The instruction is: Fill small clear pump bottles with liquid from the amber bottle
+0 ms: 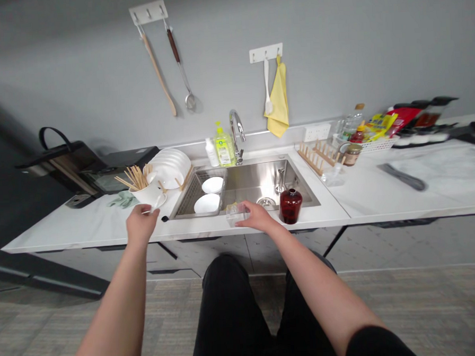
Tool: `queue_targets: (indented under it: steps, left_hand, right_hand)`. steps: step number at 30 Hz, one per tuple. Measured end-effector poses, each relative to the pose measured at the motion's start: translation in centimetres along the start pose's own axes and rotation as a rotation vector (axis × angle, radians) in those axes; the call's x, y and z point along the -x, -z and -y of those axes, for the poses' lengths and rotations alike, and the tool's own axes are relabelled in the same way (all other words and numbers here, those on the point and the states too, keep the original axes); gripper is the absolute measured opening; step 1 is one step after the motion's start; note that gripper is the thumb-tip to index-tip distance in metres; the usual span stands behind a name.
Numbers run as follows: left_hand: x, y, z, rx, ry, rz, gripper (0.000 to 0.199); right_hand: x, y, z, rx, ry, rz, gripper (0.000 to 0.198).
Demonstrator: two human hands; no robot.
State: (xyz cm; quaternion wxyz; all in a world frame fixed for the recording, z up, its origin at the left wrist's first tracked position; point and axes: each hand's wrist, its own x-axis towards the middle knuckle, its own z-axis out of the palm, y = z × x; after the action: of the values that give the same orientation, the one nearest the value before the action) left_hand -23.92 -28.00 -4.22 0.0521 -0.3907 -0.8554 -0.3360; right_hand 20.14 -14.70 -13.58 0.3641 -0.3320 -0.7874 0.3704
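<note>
At the left of the sink, my left hand is closed in a pinch on a slim white utensil, perhaps a spoon; its exact shape is blurred. Just behind it stands a white holder full of wooden chopsticks. My right hand grips a clear square container by its right side, at the sink's front edge. To the right of that hand, a dark red glass bottle stands upright on the counter's front strip. A small black piece lies near my left hand.
The steel sink has a wire basket with two white bowls. White plates stand in a rack at left. Soap bottles and the tap are behind. A wooden rack and jar sit right.
</note>
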Motion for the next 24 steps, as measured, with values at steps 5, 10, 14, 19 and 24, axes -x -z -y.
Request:
queue_targets:
  steps: [5,10,14,19,24]
  left_hand:
    - [6.3,-0.8,-10.0,0.437,-0.327,0.331,0.053]
    - [9.8,-1.8,-15.7,0.354,-0.611,0.340,0.041]
    - [9.8,-1.5,-16.5,0.248,-0.707,0.390,0.032]
    - [9.3,-0.8,-18.3,0.107,-0.781,0.452,0.028]
    - [9.8,-2.0,-22.6,-0.193,-0.985,0.539,0.023]
  right_hand:
    - [0.2,-0.1,0.0,-0.035,0.017,0.005,0.061]
    - [0.5,0.2,0.6,-0.016,0.026,0.009,0.062]
    - [0.5,0.3,0.9,-0.031,0.025,0.011,0.066]
    - [0.5,0.4,1.1,-0.011,0.023,-0.005,0.066]
    - [0.6,0.4,1.4,-0.022,0.021,-0.023,0.067]
